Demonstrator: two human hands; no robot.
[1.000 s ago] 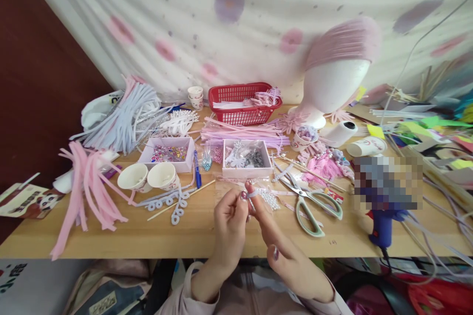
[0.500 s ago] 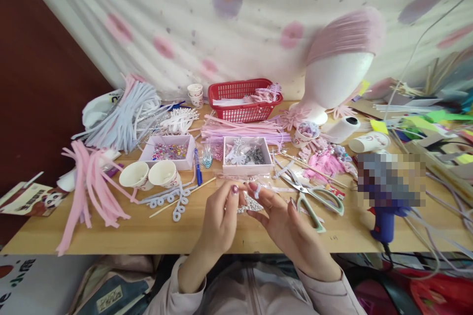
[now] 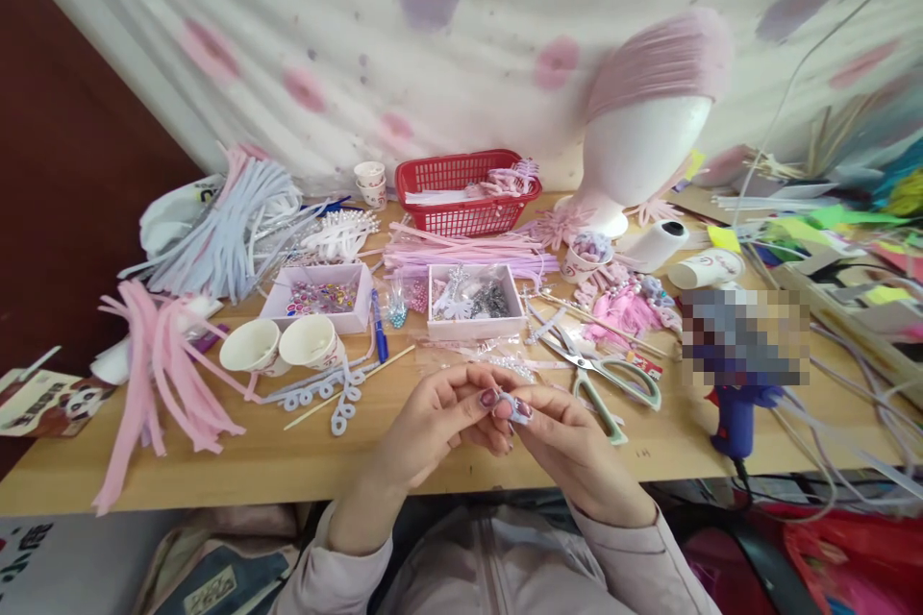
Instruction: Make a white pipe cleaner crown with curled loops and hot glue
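A small curled piece of pale blue pipe cleaner [image 3: 516,405] sits between my fingertips, low over the front of the table. My left hand [image 3: 437,421] is closed, thumb and fingers pinching at the left side of this piece. From the other side my right hand [image 3: 566,432] is closed on it too, its thumb pressed against the piece. Fingers cover most of it, so its full shape is hidden. Behind my hands are a clear bag of white beads [image 3: 505,365], partly hidden, and a white box [image 3: 476,319] of small silvery parts.
Green-handled scissors [image 3: 604,382] lie open to the right, near a blue glue gun [image 3: 735,423], partly blurred. Paper cups [image 3: 311,342], coiled blue pipe cleaners [image 3: 347,404] and pink strips [image 3: 155,365] lie left. Behind stand a red basket [image 3: 468,219] and a white mannequin head [image 3: 638,149].
My hands have come together and moved slightly down toward me. The pale blue piece, on the right fingers before, is now pinched between both hands. The view has shifted a little.
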